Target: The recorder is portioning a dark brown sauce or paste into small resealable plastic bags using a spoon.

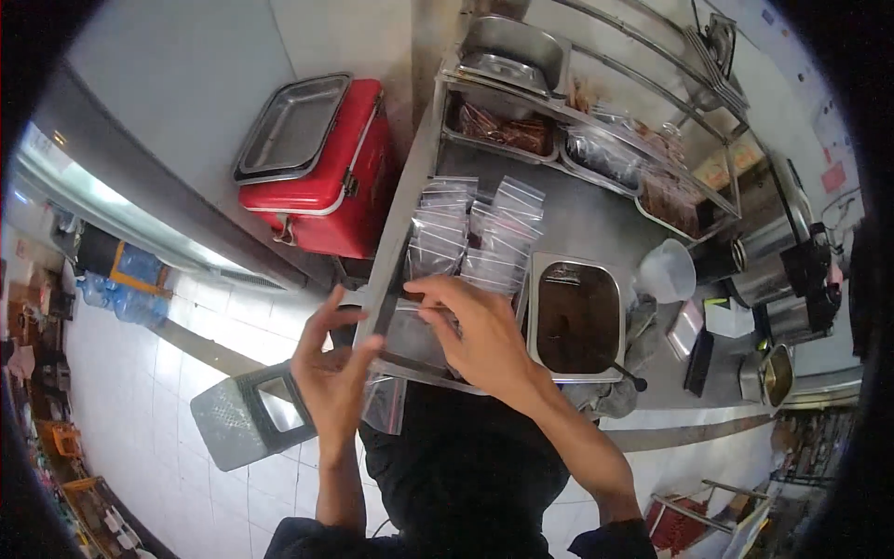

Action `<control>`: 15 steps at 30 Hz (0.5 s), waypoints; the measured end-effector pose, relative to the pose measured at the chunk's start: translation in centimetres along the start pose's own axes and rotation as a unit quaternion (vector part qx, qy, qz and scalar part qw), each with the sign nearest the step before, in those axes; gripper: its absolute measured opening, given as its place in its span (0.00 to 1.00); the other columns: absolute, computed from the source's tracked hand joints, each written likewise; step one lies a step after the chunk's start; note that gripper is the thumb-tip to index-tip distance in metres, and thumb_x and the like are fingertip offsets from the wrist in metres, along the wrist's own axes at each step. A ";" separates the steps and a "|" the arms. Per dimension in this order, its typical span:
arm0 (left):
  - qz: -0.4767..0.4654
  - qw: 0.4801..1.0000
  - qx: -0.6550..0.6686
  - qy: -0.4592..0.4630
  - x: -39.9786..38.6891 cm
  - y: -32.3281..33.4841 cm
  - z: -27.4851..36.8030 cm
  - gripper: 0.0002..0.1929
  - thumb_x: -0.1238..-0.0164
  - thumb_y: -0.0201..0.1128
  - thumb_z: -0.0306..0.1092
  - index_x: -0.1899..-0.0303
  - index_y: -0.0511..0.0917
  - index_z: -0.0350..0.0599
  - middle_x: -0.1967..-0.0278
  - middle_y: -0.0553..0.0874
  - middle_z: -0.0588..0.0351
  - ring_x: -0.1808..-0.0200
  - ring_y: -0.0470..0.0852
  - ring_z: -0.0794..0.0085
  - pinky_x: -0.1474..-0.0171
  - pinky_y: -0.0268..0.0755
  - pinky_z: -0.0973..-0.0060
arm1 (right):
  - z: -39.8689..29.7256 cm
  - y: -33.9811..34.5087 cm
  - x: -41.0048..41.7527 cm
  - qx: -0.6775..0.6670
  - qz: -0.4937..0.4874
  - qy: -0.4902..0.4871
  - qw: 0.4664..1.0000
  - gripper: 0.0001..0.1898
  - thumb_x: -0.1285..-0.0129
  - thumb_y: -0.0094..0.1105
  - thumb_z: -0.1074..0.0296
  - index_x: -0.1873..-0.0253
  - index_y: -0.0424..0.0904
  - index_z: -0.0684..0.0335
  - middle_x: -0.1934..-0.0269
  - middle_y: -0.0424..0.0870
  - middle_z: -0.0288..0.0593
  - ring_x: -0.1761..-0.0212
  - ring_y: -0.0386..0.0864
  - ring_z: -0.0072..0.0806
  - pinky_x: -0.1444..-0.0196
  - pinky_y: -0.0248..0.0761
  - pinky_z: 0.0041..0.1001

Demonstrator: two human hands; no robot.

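Note:
My left hand (330, 377) is off the left corner of the steel table, thumb and fingers spread, with nothing seen in it. Just right of its wrist, a clear zip bag (385, 405) hangs at the table's front edge. My right hand (482, 335) is over the table's near left corner, thumb and index finger bent toward each other. Something small and dark shows at its fingertips; whether it is held is unclear. Below that hand lies clear plastic (412, 335). Beyond it, filled zip bags (436, 227) overlap in rows. A steel pan of dark brown sauce (580, 314) stands to the right, a black-tipped handle at its rim.
A red cooler box (314, 189) with steel trays (293, 129) on top stands left of the table. Pans of bagged food (499, 129) line the back under a metal rack. A translucent plastic tub (667, 269) sits right. A grey plastic stool (237, 419) is on the floor.

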State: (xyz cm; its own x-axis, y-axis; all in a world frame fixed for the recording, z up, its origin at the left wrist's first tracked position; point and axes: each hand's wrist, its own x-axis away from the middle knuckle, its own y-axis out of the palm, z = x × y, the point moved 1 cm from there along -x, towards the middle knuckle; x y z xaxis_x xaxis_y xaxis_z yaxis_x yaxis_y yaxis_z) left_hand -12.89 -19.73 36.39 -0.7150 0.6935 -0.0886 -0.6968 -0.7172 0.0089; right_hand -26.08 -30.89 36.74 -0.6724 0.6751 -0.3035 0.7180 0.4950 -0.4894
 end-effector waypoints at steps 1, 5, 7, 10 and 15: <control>0.016 1.000 0.008 0.019 -0.4 -0.8 -1.4 0.18 0.40 0.69 0.26 0.48 0.79 0.35 0.65 0.83 0.57 0.74 0.76 0.85 0.77 0.61 0.89 | 0.3 0.3 -0.2 -0.009 0.001 0.030 1.000 0.13 0.37 0.55 0.79 0.48 0.74 0.63 0.63 0.83 0.52 0.65 0.82 0.50 0.63 0.74 0.42; 0.039 0.975 0.156 -0.152 -1.2 -2.1 -4.6 0.08 0.31 0.64 0.32 0.56 0.79 0.40 0.77 0.75 0.67 0.81 0.65 0.89 0.80 0.51 0.87 | 3.8 1.4 -1.7 0.076 0.002 0.082 0.994 0.17 0.40 0.54 0.84 0.46 0.74 0.64 0.66 0.82 0.51 0.61 0.82 0.49 0.59 0.75 0.38; 0.024 0.958 0.225 -0.175 -1.3 -1.9 -5.0 0.07 0.29 0.62 0.35 0.61 0.77 0.42 0.82 0.68 0.70 0.84 0.60 0.88 0.81 0.48 0.85 | 3.7 1.9 -2.5 0.207 0.076 -0.015 0.975 0.19 0.42 0.55 0.84 0.45 0.74 0.63 0.64 0.83 0.51 0.59 0.81 0.50 0.58 0.75 0.39; 0.053 0.935 0.273 -0.220 -1.4 -2.9 -4.4 0.08 0.28 0.62 0.36 0.61 0.76 0.43 0.83 0.66 0.70 0.86 0.58 0.87 0.82 0.48 0.83 | -0.7 1.5 -0.7 0.235 0.056 -0.072 0.968 0.25 0.46 0.59 0.82 0.41 0.76 0.58 0.51 0.81 0.50 0.48 0.78 0.47 0.51 0.77 0.38; -0.015 0.894 0.347 -0.282 -0.8 -1.0 -3.6 0.04 0.26 0.59 0.35 0.60 0.75 0.48 0.84 0.65 0.70 0.87 0.58 0.86 0.82 0.48 0.83 | -5.1 -0.8 4.4 0.136 -0.170 -0.098 0.971 0.15 0.46 0.66 0.75 0.52 0.83 0.60 0.56 0.83 0.43 0.51 0.82 0.37 0.54 0.79 0.32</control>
State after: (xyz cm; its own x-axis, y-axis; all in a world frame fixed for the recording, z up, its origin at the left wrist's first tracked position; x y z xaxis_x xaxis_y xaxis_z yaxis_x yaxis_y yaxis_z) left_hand -11.41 -19.78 32.82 -0.4735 0.7763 0.4162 -0.4441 -0.6184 0.6483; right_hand -28.71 -25.52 39.94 -0.9028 0.3680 -0.2227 0.3920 0.4908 -0.7781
